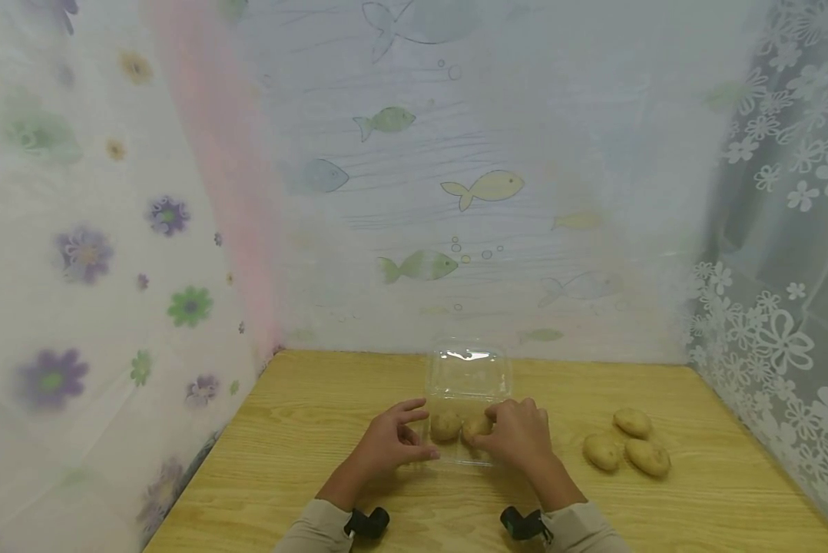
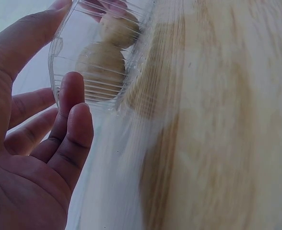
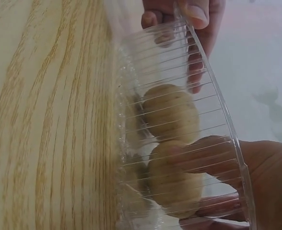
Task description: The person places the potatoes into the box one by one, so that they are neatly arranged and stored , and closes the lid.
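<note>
Left hand (image 1: 395, 438) sits at the 9 o'clock side of a clear box (image 1: 455, 455), loosely spread: its thumb is at the near rim by 7 o'clock, the other fingers lie about the left wall. Whether those fingers press the wall, I cannot tell. Right hand (image 1: 521, 434), at 3 o'clock, reaches inside and holds the right potato (image 1: 474, 432) between thumb and fingers; through the ribbed wall, the right wrist view shows the thumb lying along it.

Beside that one, at its 9 o'clock, is the left potato (image 1: 445, 425), also inside the box; the two seem to touch. The lid (image 1: 468, 375) stands raised at the box's 12 o'clock.

Well apart from the box, toward 3 o'clock, three more potatoes lie close together on the wooden table (image 1: 317, 461): a far one (image 1: 632, 422) at 12 of their group, a near one (image 1: 602, 452) at 8, and a longer one (image 1: 648, 458) at 4.

Beige sleeves (image 1: 320, 526) end behind black mounts (image 1: 370, 524) at the wrists. Beyond the table, at 12 o'clock, hangs a fish-print sheet (image 1: 483, 299); a floral sheet (image 1: 117, 307) covers the 9 o'clock side.
</note>
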`<state>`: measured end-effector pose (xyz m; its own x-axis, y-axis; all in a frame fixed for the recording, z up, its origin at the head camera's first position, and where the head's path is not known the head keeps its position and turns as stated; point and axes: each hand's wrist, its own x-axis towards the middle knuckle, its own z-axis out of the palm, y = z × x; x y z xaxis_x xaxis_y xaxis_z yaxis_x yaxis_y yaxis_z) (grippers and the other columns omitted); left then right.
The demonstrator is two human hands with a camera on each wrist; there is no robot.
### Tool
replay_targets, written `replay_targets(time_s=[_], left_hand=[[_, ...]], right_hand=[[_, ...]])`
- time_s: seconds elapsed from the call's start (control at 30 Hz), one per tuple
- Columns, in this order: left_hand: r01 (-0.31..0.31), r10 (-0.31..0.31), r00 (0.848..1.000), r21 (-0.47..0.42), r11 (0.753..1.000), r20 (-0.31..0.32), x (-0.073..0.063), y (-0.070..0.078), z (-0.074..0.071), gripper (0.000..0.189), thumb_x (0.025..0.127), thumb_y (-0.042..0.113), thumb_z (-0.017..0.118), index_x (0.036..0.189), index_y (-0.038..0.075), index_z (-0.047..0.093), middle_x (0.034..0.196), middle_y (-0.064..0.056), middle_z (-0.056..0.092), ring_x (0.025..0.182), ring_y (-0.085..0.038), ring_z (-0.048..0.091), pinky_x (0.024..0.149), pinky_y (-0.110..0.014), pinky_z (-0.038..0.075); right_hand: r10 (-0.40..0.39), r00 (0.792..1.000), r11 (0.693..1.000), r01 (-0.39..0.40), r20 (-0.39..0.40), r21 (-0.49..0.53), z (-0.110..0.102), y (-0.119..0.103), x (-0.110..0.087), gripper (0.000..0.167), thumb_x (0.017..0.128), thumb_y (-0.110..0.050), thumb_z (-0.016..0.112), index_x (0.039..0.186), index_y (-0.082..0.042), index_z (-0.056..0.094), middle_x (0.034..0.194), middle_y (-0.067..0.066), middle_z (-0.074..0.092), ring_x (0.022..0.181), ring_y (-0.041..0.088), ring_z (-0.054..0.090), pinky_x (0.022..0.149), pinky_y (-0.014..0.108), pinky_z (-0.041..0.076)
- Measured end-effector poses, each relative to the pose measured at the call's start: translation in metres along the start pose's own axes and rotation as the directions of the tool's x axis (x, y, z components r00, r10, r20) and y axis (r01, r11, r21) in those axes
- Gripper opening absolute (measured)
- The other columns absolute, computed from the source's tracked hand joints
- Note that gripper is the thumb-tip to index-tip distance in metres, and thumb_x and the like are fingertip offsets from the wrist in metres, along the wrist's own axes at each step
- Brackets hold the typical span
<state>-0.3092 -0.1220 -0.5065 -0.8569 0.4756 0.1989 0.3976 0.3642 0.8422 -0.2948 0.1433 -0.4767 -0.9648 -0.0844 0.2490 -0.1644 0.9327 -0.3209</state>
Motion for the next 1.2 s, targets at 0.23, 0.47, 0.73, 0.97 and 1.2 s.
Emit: replay_targets(time_s=[0.23, 0.47, 0.73, 0.97, 1.2], left_hand=[[0.002, -0.002, 1.0, -0.009, 1.0, -0.001, -0.0004, 0.0007, -0.0001, 0.081, 0.083, 0.033, 0.09, 0.151, 0.007, 0.054, 0.161, -0.004, 0.045, 0.084, -0.008, 0.072, 0.077, -0.023, 0.059], [0.011, -0.011, 1.0, -0.001, 1.0, 0.0, -0.002, 0.0027, -0.0005, 0.081, 0.083, 0.034, 0.09, 0.15, 0.007, 0.054, 0.162, -0.004, 0.043, 0.085, -0.007, 0.072, 0.078, -0.023, 0.058], [0.01, -0.01, 1.0, 0.002, 1.0, -0.004, -0.002, 0.0031, -0.0005, 0.08, 0.083, 0.034, 0.09, 0.15, 0.007, 0.055, 0.162, -0.003, 0.044, 0.085, -0.007, 0.072, 0.077, -0.023, 0.058], [0.019, -0.019, 1.0, -0.005, 1.0, -0.004, -0.0017, 0.0025, -0.0006, 0.081, 0.082, 0.034, 0.09, 0.15, 0.007, 0.054, 0.161, -0.003, 0.045, 0.086, -0.008, 0.072, 0.077, -0.023, 0.058], [0.023, -0.023, 1.0, -0.006, 1.0, -0.001, -0.0016, 0.0018, -0.0003, 0.081, 0.083, 0.035, 0.09, 0.15, 0.007, 0.054, 0.162, -0.004, 0.043, 0.087, -0.008, 0.072, 0.077, -0.023, 0.058]], right_hand=[[0.02, 1.0, 1.0, -0.02, -0.012, 0.003, 0.0011, -0.0009, 0.0009, 0.034, 0.074, -0.053, 0.088, 0.083, -0.021, 0.079, 0.075, -0.007, 0.067, 0.084, 0.03, 0.057, 0.071, 0.044, 0.038], [0.043, 0.998, 0.999, -0.042, -0.046, 0.008, 0.0071, 0.0017, 0.003, 0.04, 0.07, -0.053, 0.09, 0.093, -0.02, 0.083, 0.088, -0.003, 0.075, 0.087, 0.032, 0.06, 0.072, 0.046, 0.04], [0.046, 0.998, 0.999, -0.046, -0.047, 0.001, 0.0069, 0.0014, 0.0039, 0.048, 0.068, -0.054, 0.092, 0.099, -0.019, 0.083, 0.094, -0.001, 0.077, 0.089, 0.034, 0.06, 0.074, 0.047, 0.041], [0.049, 0.998, 0.999, -0.049, -0.03, 0.012, 0.0028, -0.0013, 0.0017, 0.052, 0.068, -0.053, 0.093, 0.105, -0.017, 0.083, 0.098, 0.0, 0.078, 0.09, 0.033, 0.06, 0.074, 0.046, 0.04], [0.041, 0.998, 0.999, -0.041, -0.051, 0.001, -0.0012, -0.0007, 0.001, 0.063, 0.066, -0.055, 0.093, 0.112, -0.014, 0.081, 0.113, 0.008, 0.077, 0.097, 0.036, 0.062, 0.077, 0.046, 0.043]])
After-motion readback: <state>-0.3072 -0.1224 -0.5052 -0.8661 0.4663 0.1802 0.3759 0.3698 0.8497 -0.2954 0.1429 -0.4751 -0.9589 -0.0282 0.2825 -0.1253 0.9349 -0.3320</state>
